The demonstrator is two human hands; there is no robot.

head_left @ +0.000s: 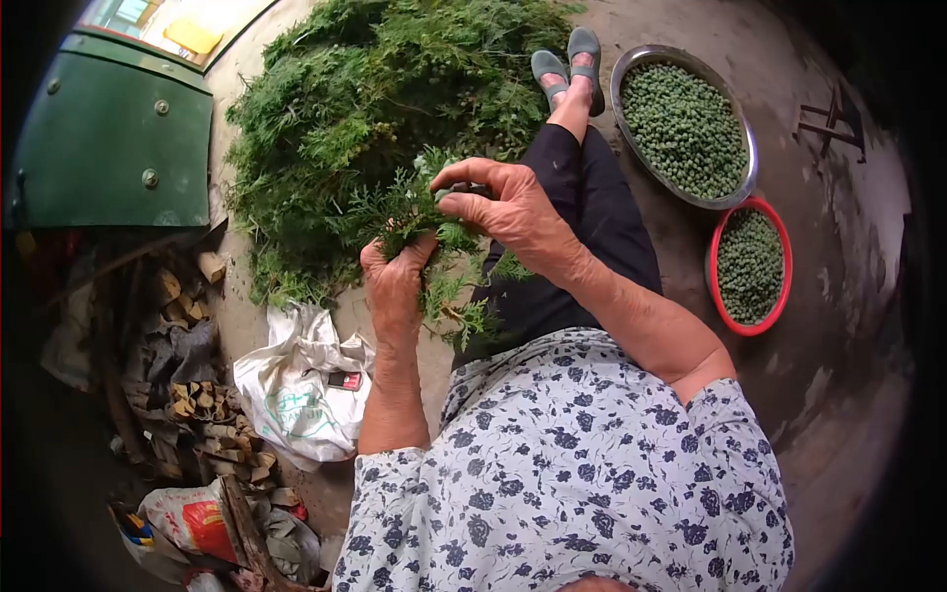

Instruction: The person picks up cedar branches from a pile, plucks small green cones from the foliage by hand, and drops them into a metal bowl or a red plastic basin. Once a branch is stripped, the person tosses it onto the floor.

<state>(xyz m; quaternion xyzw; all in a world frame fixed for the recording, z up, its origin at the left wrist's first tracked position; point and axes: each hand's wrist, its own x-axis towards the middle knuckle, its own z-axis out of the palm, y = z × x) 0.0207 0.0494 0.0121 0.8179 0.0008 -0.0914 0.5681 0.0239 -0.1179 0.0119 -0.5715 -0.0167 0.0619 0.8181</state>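
Note:
A leafy evergreen sprig [404,202] is pinched in my left hand [397,291], its flat green fronds reaching up and some hanging down past the wrist over my dark trousers. Close by on the right, my right hand [508,207] is closed, thumb and forefinger curled toward each other at the foliage. Small green cones [446,193] show between those fingers; the rest of the palm is partly hidden. Just beyond both hands lies a large heap of cut evergreen branches [365,109] on the floor.
Green cones fill a metal basin [617,84] and a red basin [787,266] at the right. A white sack [296,395] lies at the left, near stacked firewood [222,434] and a green panel [109,143]. My outstretched legs [602,217] border the heap.

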